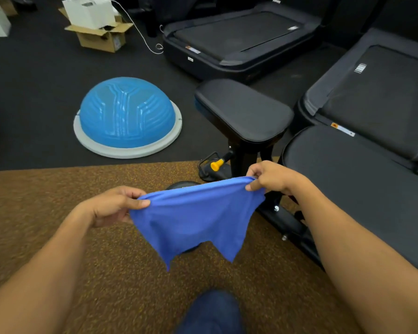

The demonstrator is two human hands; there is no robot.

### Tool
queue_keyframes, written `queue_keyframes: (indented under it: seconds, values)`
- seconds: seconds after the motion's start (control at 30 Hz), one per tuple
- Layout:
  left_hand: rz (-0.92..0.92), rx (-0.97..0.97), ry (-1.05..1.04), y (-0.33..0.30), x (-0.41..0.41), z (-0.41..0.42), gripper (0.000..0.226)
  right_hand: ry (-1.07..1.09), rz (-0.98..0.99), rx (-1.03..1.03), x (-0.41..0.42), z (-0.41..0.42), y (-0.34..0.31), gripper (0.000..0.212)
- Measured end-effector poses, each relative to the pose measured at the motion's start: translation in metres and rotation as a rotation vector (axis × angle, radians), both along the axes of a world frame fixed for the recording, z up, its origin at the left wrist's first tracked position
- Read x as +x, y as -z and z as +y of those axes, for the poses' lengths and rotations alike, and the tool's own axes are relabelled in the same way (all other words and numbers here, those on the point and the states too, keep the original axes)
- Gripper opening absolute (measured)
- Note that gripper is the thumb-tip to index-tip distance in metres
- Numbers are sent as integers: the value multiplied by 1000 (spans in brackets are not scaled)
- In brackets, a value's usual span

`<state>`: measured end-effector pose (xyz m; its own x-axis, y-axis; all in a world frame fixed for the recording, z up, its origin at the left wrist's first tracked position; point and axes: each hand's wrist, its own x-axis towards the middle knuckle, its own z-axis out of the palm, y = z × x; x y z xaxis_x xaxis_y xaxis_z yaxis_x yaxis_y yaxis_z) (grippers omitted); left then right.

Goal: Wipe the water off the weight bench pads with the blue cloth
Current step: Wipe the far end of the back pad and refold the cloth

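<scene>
The blue cloth [193, 218] hangs spread in the air between both hands, above the brown speckled floor mat [106, 261] and just left of the weight bench. The left hand [111, 206] pinches its left top corner between thumb and curled fingers; the right hand [273, 177] pinches the right top corner. The seat pad [244, 109] and the long back pad [362, 189] lie to the right, untouched by the cloth. A blue balance dome [127, 114] sits on the dark floor behind
</scene>
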<state>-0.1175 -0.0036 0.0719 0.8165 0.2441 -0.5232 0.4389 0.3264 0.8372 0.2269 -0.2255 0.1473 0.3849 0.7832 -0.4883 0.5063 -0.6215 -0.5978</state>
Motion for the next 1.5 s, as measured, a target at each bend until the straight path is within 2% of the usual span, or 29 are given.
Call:
queue_keyframes:
  seconds: [0.27, 0.37, 0.4, 0.43, 0.6, 0.73, 0.9, 1.1, 1.23, 1.4, 1.5]
  values:
    - [-66, 51, -294, 24, -10, 23, 57, 337, 259, 156, -4, 45, 37, 22]
    - [-63, 89, -417, 34, -4, 31, 19, 426, 301, 205, -2, 62, 54, 23]
    - [-58, 99, -460, 37, -1, 34, 8, 435, 282, 222, -1, 67, 60, 23]
    - [-53, 112, -500, 42, 1, 37, 6, 431, 242, 243, 0, 72, 65, 23]
    - [-27, 164, -645, 59, 16, 54, 10, 277, -60, 301, 1, 107, 83, 21]
    - [34, 204, -730, 72, 26, 68, 9, 142, -195, 239, -2, 136, 96, 26]
    - [114, 199, -795, 92, 32, 73, 10, -104, -375, 88, -13, 160, 112, 12]
    - [152, 205, -900, 112, 39, 79, 15, -284, -582, -22, -14, 174, 128, 14]
    - [157, 262, -955, 118, 48, 88, 18, -288, -621, -20, -14, 187, 132, 11]
    - [148, 260, -1088, 124, 52, 103, 14, -161, -694, 46, -5, 199, 136, 12]
    - [287, 248, -946, 141, 44, 105, 16, -257, -704, -104, -5, 199, 143, 13]
